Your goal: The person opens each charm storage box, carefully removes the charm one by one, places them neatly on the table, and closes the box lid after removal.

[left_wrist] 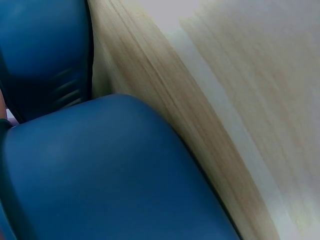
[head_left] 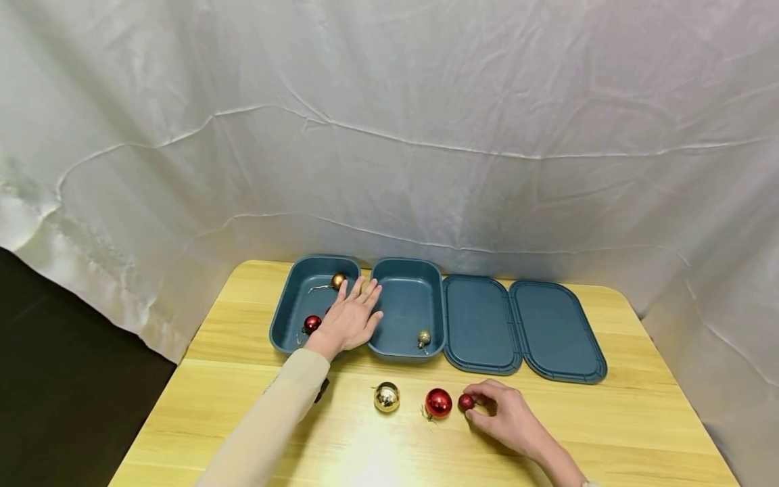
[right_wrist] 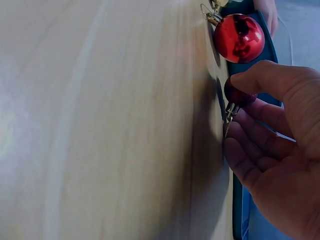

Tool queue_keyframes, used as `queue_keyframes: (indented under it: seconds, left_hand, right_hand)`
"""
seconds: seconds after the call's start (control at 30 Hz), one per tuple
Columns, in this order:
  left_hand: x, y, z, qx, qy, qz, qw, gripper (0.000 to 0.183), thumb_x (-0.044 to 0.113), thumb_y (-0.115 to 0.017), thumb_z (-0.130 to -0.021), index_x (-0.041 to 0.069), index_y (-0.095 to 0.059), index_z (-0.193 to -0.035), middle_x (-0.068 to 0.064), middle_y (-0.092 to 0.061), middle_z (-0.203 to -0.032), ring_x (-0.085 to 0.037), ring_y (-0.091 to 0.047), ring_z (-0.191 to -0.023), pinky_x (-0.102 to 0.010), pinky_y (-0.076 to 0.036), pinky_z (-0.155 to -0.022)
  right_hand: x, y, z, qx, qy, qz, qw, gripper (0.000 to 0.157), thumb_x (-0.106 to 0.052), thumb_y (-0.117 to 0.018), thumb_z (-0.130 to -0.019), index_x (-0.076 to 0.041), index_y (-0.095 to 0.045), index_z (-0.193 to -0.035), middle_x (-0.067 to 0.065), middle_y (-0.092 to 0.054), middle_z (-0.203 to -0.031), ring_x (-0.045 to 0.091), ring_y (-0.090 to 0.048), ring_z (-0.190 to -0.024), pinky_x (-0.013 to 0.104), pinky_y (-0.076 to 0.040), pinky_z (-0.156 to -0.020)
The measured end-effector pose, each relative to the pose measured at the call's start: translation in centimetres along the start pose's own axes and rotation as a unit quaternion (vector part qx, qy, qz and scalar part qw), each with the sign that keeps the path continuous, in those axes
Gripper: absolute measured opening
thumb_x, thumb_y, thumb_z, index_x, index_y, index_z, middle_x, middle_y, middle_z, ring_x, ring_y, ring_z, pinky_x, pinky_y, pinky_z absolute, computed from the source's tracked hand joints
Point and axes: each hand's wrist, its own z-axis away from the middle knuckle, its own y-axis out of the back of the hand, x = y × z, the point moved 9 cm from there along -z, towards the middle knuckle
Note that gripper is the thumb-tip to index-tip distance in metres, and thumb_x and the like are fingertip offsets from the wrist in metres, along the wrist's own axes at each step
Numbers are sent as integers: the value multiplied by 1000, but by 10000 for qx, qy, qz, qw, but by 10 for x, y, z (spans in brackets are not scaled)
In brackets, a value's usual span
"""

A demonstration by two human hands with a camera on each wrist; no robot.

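Observation:
My right hand (head_left: 502,414) pinches a small dark red glitter bauble (head_left: 466,402) between thumb and fingers at the table surface. In the right wrist view the thumb lies over that bauble, whose metal cap and cord point toward the lower fingers. Just left of it sits a larger shiny red bauble (head_left: 438,403), and a shiny gold bauble (head_left: 386,397) lies further left. My left hand (head_left: 351,320) is spread palm down, fingers extended, over the right side of the left blue box (head_left: 291,304). Inside that box are a bronze bauble (head_left: 338,281) and a dark red bauble (head_left: 312,324), partly beside the hand.
A second blue box (head_left: 404,304) stands right of the first, with a small gold glitter bauble (head_left: 424,338) inside. Two flat blue lids (head_left: 481,325) lie side by side to its right. A pale curtain (head_left: 426,182) hangs behind the wooden table (head_left: 645,412).

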Motion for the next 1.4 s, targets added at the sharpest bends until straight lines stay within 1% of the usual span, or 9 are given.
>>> queue_keyframes:
  seconds: [0.2, 0.53, 0.7, 0.87, 0.93, 1.03, 1.13, 1.23, 1.4]
  left_hand:
    - [0, 0, 0, 15, -8, 14, 10000, 64, 45, -34, -115, 10, -28, -168, -9, -25, -176, -34, -15, -165, -62, -12, -132]
    - [0, -1, 0, 32, 6, 42, 10000, 63, 43, -37, -114, 10, -29, -168, -9, -25, -176, -34, -14, -165, -62, -12, -132]
    - [0, -1, -1, 22, 29, 88, 10000, 63, 41, -40, -114, 10, -29, -168, -9, -24, -176, -33, -13, -166, -62, -9, -132]
    - [-1, -2, -1, 0, 35, 108, 9999, 63, 42, -37, -114, 10, -28, -168, -9, -24, -176, -33, -12, -166, -61, -7, -133]
    - [-1, -2, -1, -8, 36, 94, 9999, 64, 43, -36, -114, 10, -28, -168, -9, -24, -176, -33, -12, -166, -61, -7, -133]
    - [0, -1, 0, -12, 26, 94, 10000, 64, 44, -36, -114, 10, -28, -168, -9, -24, -176, -33, -13, -166, -61, -8, -133]
    - [0, 0, 0, -20, 35, 115, 9999, 64, 44, -37, -114, 10, -28, -168, -9, -24, -176, -34, -13, -166, -61, -8, -133]
    - [0, 1, 0, -12, 51, 164, 9999, 64, 43, -38, -114, 9, -29, -168, -10, -24, -176, -34, -13, -166, -61, -7, -133]
    - [1, 1, 0, 39, 0, 146, 9999, 63, 43, -38, -114, 9, -29, -167, -10, -25, -176, -35, -14, -165, -62, -9, -132]
  right_hand:
    - [1, -2, -1, -66, 36, 27, 10000, 29, -6, -87, -80, -14, -79, -106, -9, -73, -99, 5, -66, -86, 24, -58, -76]
    - [3, -3, -2, -201, -52, 13, 9998, 28, -8, -87, -80, -17, -78, -106, -10, -73, -99, 5, -65, -87, 24, -57, -76]
    - [3, -2, -2, -212, -75, -18, 9997, 30, -8, -87, -80, -15, -78, -108, -10, -73, -101, 5, -65, -88, 24, -58, -77]
    - [2, 0, -2, -288, -134, -37, 9995, 32, -11, -88, -81, -11, -78, -112, -8, -73, -103, 5, -66, -89, 24, -58, -78]
    - [2, 2, -4, -371, -197, -132, 9990, 33, -12, -88, -82, -9, -78, -114, -6, -73, -103, 7, -66, -90, 25, -58, -78]
    - [0, 9, -9, -478, -272, -308, 9980, 35, -14, -87, -85, -6, -77, -117, -2, -73, -103, 12, -67, -90, 26, -59, -78]
    - [-4, 19, -18, -434, -295, -395, 9978, 33, -14, -85, -88, -6, -77, -119, 2, -73, -102, 16, -67, -90, 29, -60, -79]
    - [-8, 29, -31, -270, -330, -454, 9981, 29, -14, -84, -91, -8, -77, -118, 5, -74, -105, 13, -68, -90, 29, -60, -81]
    - [-18, 37, -53, -81, -423, -857, 9954, 24, -17, -81, -94, -11, -78, -117, 6, -76, -106, 5, -70, -88, 28, -61, -80]
